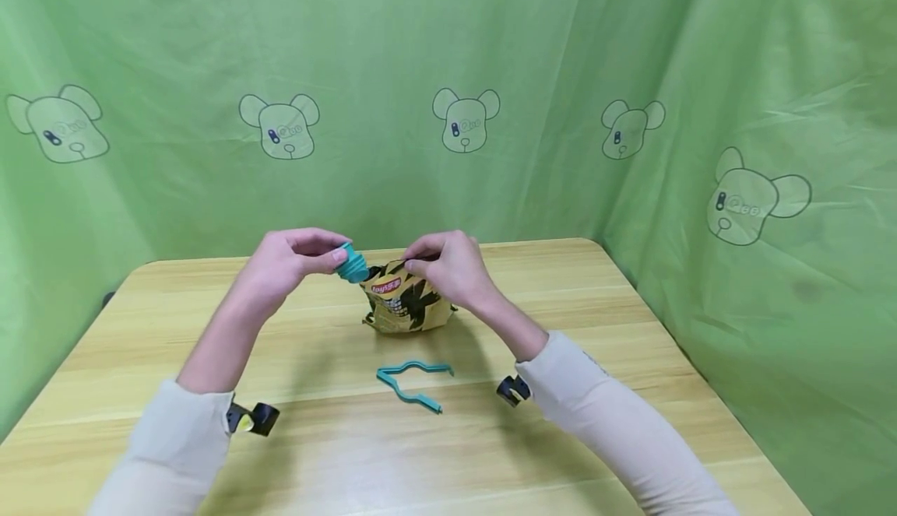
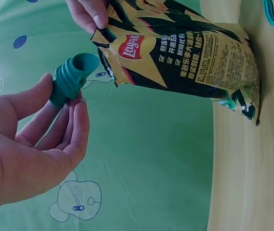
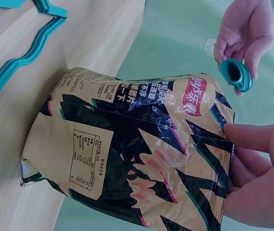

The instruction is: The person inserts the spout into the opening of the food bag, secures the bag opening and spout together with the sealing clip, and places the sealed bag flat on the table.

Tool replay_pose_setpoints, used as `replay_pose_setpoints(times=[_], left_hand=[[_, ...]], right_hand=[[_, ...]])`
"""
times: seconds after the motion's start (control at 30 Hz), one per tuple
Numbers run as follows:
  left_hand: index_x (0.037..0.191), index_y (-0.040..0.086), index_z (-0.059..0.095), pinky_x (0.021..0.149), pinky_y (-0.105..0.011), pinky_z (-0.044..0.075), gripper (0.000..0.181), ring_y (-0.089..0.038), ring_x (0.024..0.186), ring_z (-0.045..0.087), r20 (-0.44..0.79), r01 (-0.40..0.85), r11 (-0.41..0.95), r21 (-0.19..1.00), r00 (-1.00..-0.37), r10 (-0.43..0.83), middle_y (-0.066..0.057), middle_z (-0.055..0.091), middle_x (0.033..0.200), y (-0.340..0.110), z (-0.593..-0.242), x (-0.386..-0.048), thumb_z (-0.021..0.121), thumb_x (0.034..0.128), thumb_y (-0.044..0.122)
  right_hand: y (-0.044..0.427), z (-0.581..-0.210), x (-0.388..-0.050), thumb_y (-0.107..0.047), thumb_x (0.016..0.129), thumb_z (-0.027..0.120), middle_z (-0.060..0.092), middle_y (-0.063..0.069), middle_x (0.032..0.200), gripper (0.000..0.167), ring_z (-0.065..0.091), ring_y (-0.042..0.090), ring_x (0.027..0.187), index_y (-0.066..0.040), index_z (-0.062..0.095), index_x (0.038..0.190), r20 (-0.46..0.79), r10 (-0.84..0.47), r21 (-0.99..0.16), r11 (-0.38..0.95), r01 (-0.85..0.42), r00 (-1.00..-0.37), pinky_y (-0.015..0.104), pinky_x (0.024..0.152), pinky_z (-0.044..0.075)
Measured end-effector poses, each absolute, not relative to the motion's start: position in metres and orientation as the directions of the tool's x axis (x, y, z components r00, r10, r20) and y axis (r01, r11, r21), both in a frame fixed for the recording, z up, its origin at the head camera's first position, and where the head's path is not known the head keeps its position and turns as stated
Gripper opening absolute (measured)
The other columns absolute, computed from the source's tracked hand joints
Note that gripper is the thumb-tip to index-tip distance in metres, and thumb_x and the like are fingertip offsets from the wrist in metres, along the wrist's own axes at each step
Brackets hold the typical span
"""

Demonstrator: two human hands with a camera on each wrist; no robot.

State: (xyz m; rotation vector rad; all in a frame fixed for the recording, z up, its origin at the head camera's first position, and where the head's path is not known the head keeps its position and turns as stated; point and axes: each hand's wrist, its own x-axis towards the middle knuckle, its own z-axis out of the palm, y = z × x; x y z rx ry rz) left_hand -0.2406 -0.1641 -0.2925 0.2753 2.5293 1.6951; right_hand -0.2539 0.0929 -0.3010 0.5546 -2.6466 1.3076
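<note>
A yellow and black chip bag stands upright on the table, its top edge pinched by my right hand at the right side. My left hand pinches a teal threaded spout between thumb and fingers, close to the bag's top left corner. In the left wrist view the hollow opening of the spout faces the bag, with a small gap between them. The right wrist view shows the right thumb and fingers at the bag's top edge.
An opened teal clip, bent in a V shape, lies on the wooden table in front of the bag. Behind the table hangs a green curtain with bear-head drawings, which also runs along the right side.
</note>
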Motion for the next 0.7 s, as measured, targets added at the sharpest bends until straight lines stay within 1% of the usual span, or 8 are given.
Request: replay_pose_setpoints(times=[0.1,0.27,0.4,0.7], left_hand=[[0.126,0.010,0.070,0.114,-0.048,0.036,0.040,-0.024,0.115,0.062,0.040,0.100,0.359,0.928,-0.985,0.170,-0.007,0.072,0.119,-0.160,-0.293,-0.245,0.075,0.0930,0.033],[0.125,0.007,0.070,0.114,-0.046,0.037,0.039,-0.026,0.120,0.058,0.055,0.108,0.321,0.941,-0.984,0.170,-0.011,0.070,0.125,-0.155,-0.296,-0.249,0.076,0.0926,0.028],[0.124,0.006,0.070,0.116,-0.049,0.035,0.038,-0.027,0.121,0.058,0.048,0.106,0.313,0.944,-0.981,0.189,-0.014,0.069,0.125,-0.153,-0.298,-0.250,0.077,0.0923,0.025],[0.126,0.007,0.070,0.119,-0.053,0.032,0.039,-0.028,0.122,0.060,0.019,0.092,0.317,0.944,-0.974,0.224,-0.013,0.070,0.126,-0.151,-0.300,-0.250,0.077,0.0915,0.022]], right_hand=[[0.093,-0.301,-0.254,-0.008,0.089,0.076,0.078,0.003,0.095,0.010,0.073,0.015,0.082,-0.011,0.081,0.097,0.280,-0.263,-0.738,0.556,-0.382,-0.923,0.028,0.072,0.059],[0.093,-0.300,-0.253,-0.008,0.089,0.076,0.078,0.003,0.094,0.010,0.072,0.015,0.082,-0.012,0.081,0.097,0.273,-0.254,-0.739,0.562,-0.371,-0.928,0.028,0.071,0.059],[0.092,-0.299,-0.253,-0.008,0.089,0.076,0.078,0.003,0.094,0.010,0.072,0.015,0.082,-0.012,0.081,0.097,0.266,-0.252,-0.744,0.560,-0.364,-0.931,0.028,0.072,0.059],[0.093,-0.299,-0.253,-0.009,0.090,0.076,0.078,0.002,0.094,0.010,0.071,0.015,0.081,-0.013,0.081,0.097,0.259,-0.240,-0.754,0.554,-0.351,-0.936,0.028,0.070,0.058]])
